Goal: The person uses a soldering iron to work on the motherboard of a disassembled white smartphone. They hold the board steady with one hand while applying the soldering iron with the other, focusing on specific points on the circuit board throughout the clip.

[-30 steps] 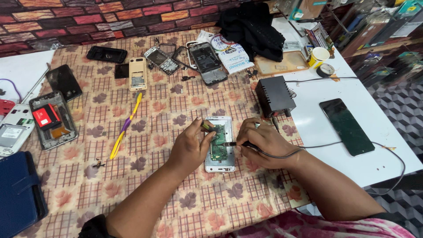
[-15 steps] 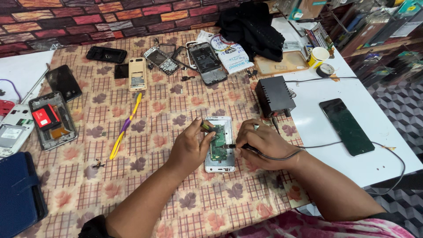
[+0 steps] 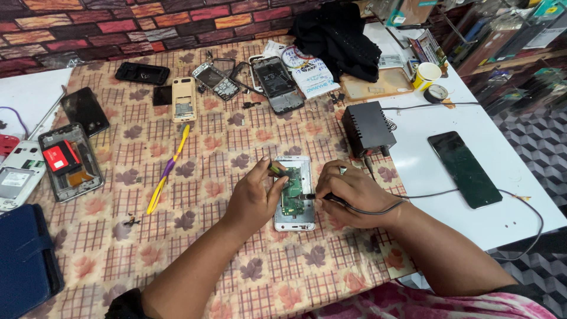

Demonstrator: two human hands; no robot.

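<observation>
Work sits midway: opened phone (image 3: 294,194) lies on the worktop (image 3: 224,142), circuit board bared; right hand (image 3: 354,192) grips the soldering iron (image 3: 322,198), left hand (image 3: 254,198) pinches a green-tipped tool (image 3: 276,169). Reassembly remains.

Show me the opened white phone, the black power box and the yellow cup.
opened white phone (image 3: 293,192): head view, green circuit board
black power box (image 3: 368,125): head view, top face
yellow cup (image 3: 426,73): head view, rim
</observation>
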